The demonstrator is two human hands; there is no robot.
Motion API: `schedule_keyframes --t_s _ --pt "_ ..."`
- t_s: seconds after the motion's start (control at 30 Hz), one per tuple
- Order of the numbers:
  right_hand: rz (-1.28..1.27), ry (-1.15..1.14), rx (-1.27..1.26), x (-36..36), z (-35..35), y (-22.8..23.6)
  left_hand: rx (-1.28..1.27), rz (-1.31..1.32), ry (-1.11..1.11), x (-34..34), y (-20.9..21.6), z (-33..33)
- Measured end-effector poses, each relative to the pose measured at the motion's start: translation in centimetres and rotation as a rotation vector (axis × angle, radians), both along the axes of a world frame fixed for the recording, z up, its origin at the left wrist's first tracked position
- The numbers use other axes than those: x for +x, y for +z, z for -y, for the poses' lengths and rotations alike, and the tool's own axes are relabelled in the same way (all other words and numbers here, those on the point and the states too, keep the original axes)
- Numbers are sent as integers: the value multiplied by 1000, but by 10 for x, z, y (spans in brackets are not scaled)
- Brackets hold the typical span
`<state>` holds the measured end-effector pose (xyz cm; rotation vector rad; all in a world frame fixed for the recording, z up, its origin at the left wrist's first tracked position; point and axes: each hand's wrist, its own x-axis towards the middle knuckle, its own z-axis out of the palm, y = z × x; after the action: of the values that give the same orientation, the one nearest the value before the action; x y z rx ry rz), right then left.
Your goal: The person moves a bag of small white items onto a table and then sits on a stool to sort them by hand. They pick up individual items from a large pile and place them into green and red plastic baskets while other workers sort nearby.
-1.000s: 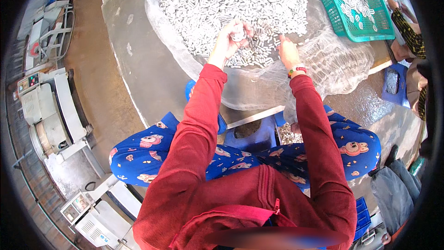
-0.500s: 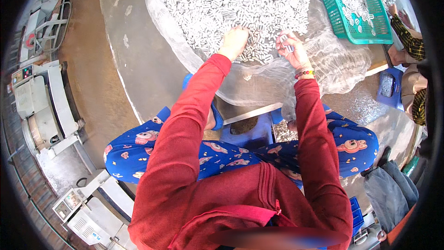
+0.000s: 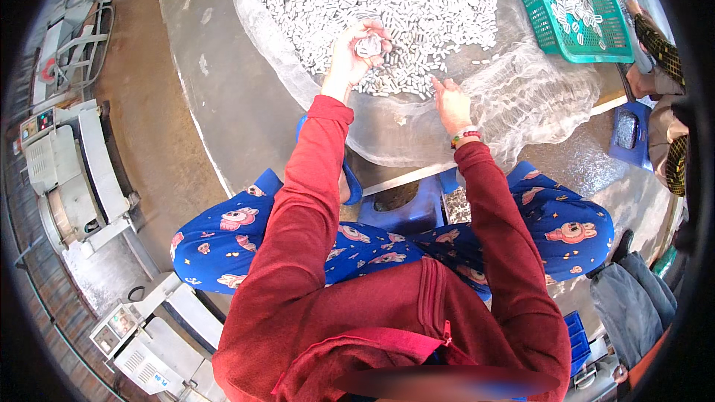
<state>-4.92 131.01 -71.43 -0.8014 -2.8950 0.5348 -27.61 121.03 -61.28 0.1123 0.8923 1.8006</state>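
Observation:
A big heap of small pale, dark-striped oblong pieces (image 3: 387, 7) spreads over a sheet of sheer netting (image 3: 402, 134) on the low table (image 3: 212, 97). Over the heap's near left part my left hand (image 3: 356, 52) is turned palm up, its fingers curled around a small cluster of these pieces (image 3: 368, 46). My right hand (image 3: 453, 108) is at the near edge of the heap, palm down, with the index finger stretched toward loose pieces. Nothing shows in its grasp, though the undersides of its fingers are hidden.
A green plastic basket (image 3: 592, 53) with some of the pieces stands at the right. Beyond it are another person's arm (image 3: 659, 48) and a blue stool (image 3: 629, 134). Another blue stool (image 3: 406, 212) is between my knees. Grey-white machines (image 3: 63, 164) line the left side.
My left hand has turned palm up, moved slightly left and now shows a cluster of pieces. My right hand, which held pieces before, has shifted down-left and turned palm down.

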Motion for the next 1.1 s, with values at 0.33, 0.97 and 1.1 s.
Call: schedule_keyframes --t_s 0.33,0.97,1.1 --pt "-475 -698 -1381 -13 -42 9 -958 -1737 -527 52 -58 -67" --pt "66 -172 -169 -14 -5 11 -538 -1341 -394 17 -31 -75" --pt "118 -166 -225 -14 -12 2 -726 -1978 -449 36 -59 -82"
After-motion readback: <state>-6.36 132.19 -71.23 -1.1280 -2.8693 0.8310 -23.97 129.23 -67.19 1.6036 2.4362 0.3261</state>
